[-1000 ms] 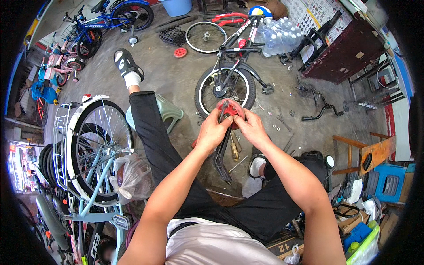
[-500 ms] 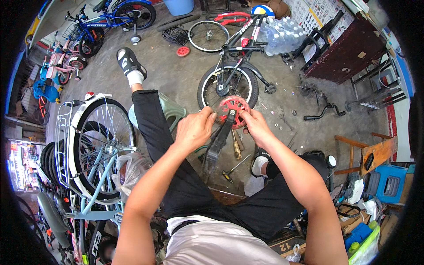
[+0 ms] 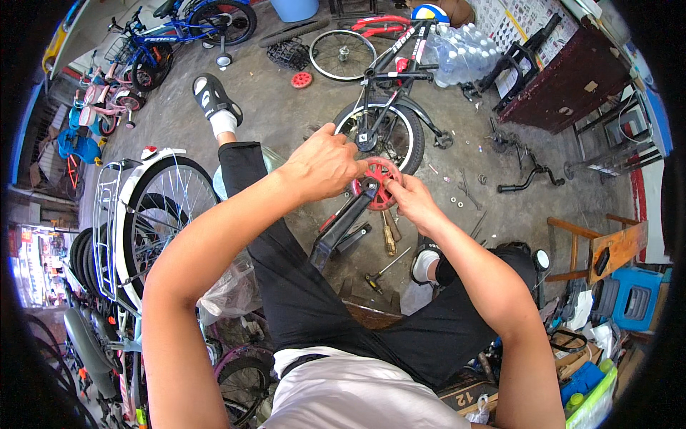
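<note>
Between my hands is a small red training wheel [image 3: 376,166] with a black bracket arm [image 3: 344,220] that slants down toward my left thigh. A bolt head shows at the hub end of the arm. My right hand [image 3: 414,201] pinches the wheel's right side, thumb across the red face. My left hand [image 3: 323,164] is closed at the wheel's upper left edge; its fingertips are partly hidden, and I cannot make out what they hold. Below the wheel lie a wooden-handled screwdriver [image 3: 389,239] and a yellow-and-black T-handle tool [image 3: 374,282].
A partly dismantled black bicycle [image 3: 382,107] lies ahead, near a loose red wheel [image 3: 301,80] and wrapped bottles [image 3: 464,53]. A light-blue bicycle [image 3: 161,207] stands left. At right are a crank part [image 3: 532,179], a wooden stool [image 3: 614,243] and a blue plastic stool [image 3: 636,297].
My left hand has moved up and right, its elbow swinging outward. The training wheel has shifted slightly right, still in my right hand; the bracket arm now tilts further left.
</note>
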{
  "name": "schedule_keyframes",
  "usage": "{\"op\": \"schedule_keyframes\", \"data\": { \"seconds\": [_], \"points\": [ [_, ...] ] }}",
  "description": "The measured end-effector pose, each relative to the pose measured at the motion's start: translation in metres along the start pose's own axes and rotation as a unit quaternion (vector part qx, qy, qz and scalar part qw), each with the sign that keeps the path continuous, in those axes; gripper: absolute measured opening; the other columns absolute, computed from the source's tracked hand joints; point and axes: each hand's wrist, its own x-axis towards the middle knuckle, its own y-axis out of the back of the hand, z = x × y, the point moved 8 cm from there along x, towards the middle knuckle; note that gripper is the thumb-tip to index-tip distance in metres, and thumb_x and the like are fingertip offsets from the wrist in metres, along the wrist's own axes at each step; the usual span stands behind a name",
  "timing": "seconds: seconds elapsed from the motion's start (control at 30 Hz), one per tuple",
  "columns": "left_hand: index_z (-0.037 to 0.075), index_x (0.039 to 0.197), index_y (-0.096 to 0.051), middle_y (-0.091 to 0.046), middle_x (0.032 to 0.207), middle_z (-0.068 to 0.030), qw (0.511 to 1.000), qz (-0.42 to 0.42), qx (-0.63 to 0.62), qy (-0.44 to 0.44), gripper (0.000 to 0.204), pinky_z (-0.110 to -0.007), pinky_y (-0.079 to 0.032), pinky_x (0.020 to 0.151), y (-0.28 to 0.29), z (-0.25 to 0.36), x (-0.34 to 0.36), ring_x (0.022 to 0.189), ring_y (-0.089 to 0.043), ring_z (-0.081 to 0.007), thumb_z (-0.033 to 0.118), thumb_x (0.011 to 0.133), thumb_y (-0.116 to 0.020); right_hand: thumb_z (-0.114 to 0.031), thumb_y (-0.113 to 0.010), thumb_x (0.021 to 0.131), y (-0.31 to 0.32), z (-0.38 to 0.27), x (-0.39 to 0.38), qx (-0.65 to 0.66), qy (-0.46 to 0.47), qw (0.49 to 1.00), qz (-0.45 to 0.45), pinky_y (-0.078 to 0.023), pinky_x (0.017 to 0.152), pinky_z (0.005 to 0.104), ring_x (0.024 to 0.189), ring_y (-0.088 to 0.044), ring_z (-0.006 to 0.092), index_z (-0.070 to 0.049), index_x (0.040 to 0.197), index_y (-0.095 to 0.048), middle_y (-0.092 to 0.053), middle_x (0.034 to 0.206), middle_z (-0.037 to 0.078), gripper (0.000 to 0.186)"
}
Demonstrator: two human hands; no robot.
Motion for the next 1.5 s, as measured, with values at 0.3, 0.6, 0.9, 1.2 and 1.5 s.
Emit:
{"op": "schedule_keyframes", "data": {
  "seconds": [0.3, 0.6, 0.9, 1.2, 1.5],
  "points": [
    [0.015, 0.094, -0.071, -0.072, 0.08, -0.0152, 0.969, -0.061, -0.162, 0.175, 0.015, -0.053, -0.055, 0.07, -0.038, -0.002, -0.002, 0.076, -0.073, -0.0381, 0.029, 0.093, -0.067, -0.031, -0.059, 0.103, 0.016, 0.023, 0.014, -0.032, 0.05, 0.997, 0.052, -0.052, 0.079, 0.0378, 0.086, -0.067, 0.0172, 0.003, 0.102, -0.073, -0.074, 0.089, 0.011, 0.036],
    [0.008, 0.111, -0.071, -0.073, 0.086, -0.0145, 0.743, 0.005, -0.469, 0.476, 0.029, -0.046, -0.055, 0.071, -0.127, 0.04, -0.032, 0.075, -0.07, -0.0295, 0.034, 0.103, -0.063, -0.036, -0.059, 0.1, 0.032, 0.043, 0.023, -0.188, 0.09, 0.968, 0.136, -0.053, 0.086, 0.0509, 0.098, -0.072, 0.0445, 0.005, 0.1, -0.068, -0.073, 0.097, 0.03, 0.042],
    [0.014, 0.108, -0.066, -0.048, 0.074, 0.0044, 0.346, -0.084, -0.798, 0.486, 0.027, -0.026, -0.025, 0.046, -0.129, 0.071, -0.025, 0.052, -0.035, -0.0059, 0.038, 0.11, -0.056, -0.033, -0.062, 0.101, 0.043, 0.038, 0.014, -0.064, -0.017, 0.992, 0.11, -0.052, 0.08, 0.0402, 0.087, -0.068, 0.023, 0.005, 0.104, -0.071, -0.074, 0.095, 0.014, 0.039],
    [0.005, 0.122, -0.07, -0.074, 0.105, -0.0156, 0.807, 0.11, -0.372, 0.446, 0.053, -0.044, -0.056, 0.083, -0.069, 0.023, -0.026, 0.097, -0.073, -0.0315, 0.037, 0.083, -0.085, -0.035, -0.064, 0.102, 0.039, 0.042, 0.022, -0.036, -0.018, 0.994, 0.099, -0.041, 0.056, 0.0301, 0.066, -0.052, 0.0101, -0.005, 0.104, -0.07, -0.064, 0.082, 0.0, 0.031],
    [0.024, 0.126, -0.072, -0.072, 0.105, -0.0089, 0.909, 0.022, -0.228, 0.349, 0.037, -0.05, -0.058, 0.074, -0.057, 0.03, -0.015, 0.09, -0.074, -0.0358, 0.018, 0.09, -0.074, -0.028, -0.065, 0.098, 0.02, 0.027, 0.006, 0.106, -0.039, 0.994, -0.012, -0.055, 0.069, 0.0342, 0.082, -0.064, 0.0138, -0.003, 0.109, -0.069, -0.068, 0.092, 0.002, 0.027]
  ]
}}
